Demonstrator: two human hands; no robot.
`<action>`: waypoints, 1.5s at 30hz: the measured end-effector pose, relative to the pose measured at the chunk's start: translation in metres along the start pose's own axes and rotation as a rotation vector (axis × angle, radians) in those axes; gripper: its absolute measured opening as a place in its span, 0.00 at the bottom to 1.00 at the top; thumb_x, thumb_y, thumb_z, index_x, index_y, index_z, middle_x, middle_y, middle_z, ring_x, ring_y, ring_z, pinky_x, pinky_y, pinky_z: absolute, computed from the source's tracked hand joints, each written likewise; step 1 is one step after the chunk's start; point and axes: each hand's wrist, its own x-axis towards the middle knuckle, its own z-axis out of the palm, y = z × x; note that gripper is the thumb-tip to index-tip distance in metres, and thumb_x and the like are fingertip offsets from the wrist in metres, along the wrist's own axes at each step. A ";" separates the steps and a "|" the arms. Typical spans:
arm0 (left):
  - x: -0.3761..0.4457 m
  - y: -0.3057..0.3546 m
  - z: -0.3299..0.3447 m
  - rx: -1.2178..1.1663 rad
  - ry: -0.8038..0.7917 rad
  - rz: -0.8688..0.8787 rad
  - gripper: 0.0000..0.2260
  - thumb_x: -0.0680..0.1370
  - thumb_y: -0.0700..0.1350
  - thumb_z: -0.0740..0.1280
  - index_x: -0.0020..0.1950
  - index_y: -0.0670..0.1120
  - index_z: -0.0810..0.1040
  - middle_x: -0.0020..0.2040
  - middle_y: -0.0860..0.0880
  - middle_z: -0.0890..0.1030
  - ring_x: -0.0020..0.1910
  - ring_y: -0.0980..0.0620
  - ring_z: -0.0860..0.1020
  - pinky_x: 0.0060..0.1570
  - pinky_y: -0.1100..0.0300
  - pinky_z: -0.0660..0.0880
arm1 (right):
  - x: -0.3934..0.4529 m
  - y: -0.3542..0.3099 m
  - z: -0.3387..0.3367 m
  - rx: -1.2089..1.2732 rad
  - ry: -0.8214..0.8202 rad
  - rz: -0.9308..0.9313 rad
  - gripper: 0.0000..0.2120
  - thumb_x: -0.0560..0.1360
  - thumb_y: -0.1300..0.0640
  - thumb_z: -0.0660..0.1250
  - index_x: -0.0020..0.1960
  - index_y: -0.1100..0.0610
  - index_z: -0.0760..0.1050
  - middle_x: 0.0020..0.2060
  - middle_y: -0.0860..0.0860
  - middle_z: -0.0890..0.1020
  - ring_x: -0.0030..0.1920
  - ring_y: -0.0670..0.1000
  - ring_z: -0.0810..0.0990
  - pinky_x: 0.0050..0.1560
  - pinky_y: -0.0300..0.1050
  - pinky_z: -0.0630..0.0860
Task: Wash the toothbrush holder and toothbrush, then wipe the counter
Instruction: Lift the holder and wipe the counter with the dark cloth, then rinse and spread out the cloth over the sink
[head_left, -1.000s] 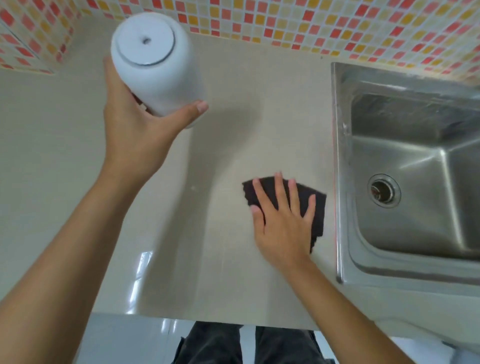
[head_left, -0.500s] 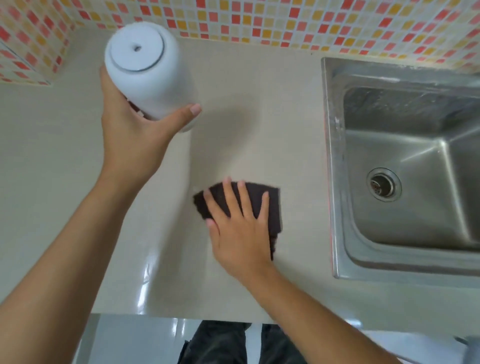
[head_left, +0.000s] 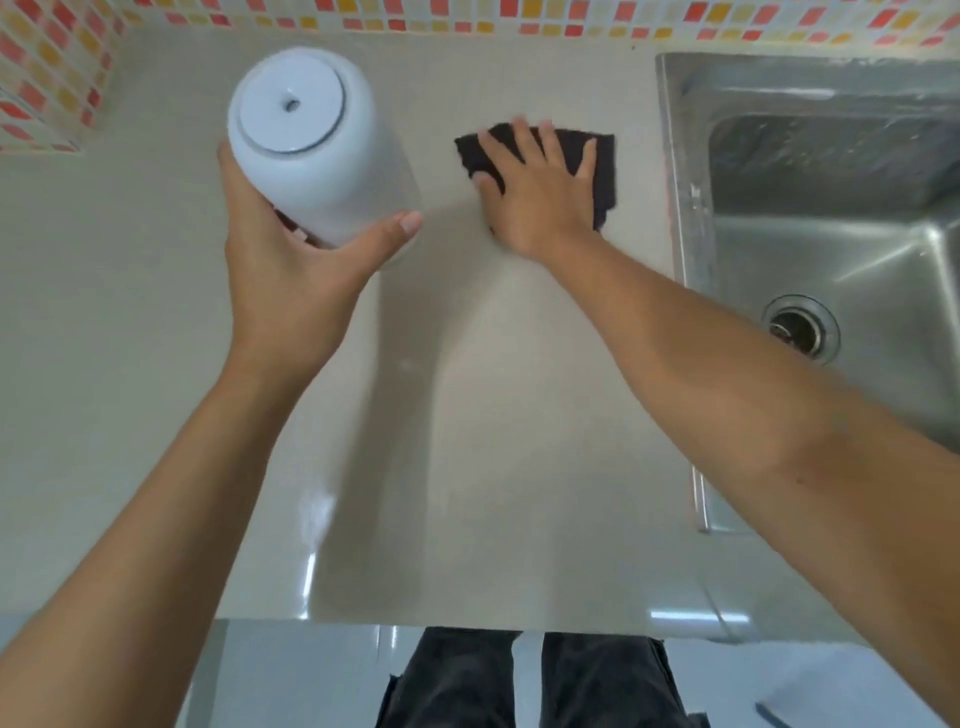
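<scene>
My left hand (head_left: 291, 291) grips a white toothbrush holder (head_left: 317, 150) and holds it up above the beige counter (head_left: 493, 415), its round base with a small centre hole turned toward the camera. A dark cloth (head_left: 597, 156) lies flat on the counter near the back wall. My right hand (head_left: 540, 192) presses on the cloth with its fingers straight and spread. No toothbrush is in view.
A steel sink (head_left: 691, 249) with a round drain (head_left: 800, 327) fills the right side. Red, orange and white mosaic tiles (head_left: 47, 88) line the back and left walls. The counter's front edge runs along the bottom, with dark trousers below it.
My right hand has slid the cloth from the middle of the counter away toward the back wall and to the right. The left hand keeps holding the holder up.
</scene>
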 end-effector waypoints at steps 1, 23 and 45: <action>-0.004 -0.003 0.005 -0.002 -0.002 -0.008 0.41 0.68 0.47 0.80 0.73 0.42 0.61 0.68 0.48 0.74 0.65 0.56 0.75 0.63 0.55 0.76 | 0.001 0.002 0.001 0.001 0.009 0.001 0.25 0.81 0.41 0.45 0.76 0.43 0.53 0.78 0.49 0.52 0.77 0.54 0.48 0.72 0.67 0.40; -0.039 -0.025 0.063 0.100 -0.104 -0.203 0.42 0.63 0.52 0.82 0.71 0.56 0.63 0.66 0.57 0.73 0.65 0.58 0.74 0.64 0.55 0.74 | -0.129 0.065 0.012 -0.004 0.145 0.140 0.22 0.81 0.56 0.54 0.75 0.58 0.60 0.74 0.59 0.62 0.75 0.57 0.57 0.74 0.57 0.47; -0.043 0.145 0.229 0.329 -0.752 -0.172 0.21 0.79 0.55 0.65 0.66 0.41 0.76 0.60 0.45 0.81 0.59 0.45 0.79 0.59 0.55 0.74 | -0.233 0.153 -0.120 0.781 0.349 0.234 0.47 0.75 0.60 0.70 0.77 0.46 0.38 0.64 0.41 0.76 0.62 0.51 0.76 0.61 0.43 0.70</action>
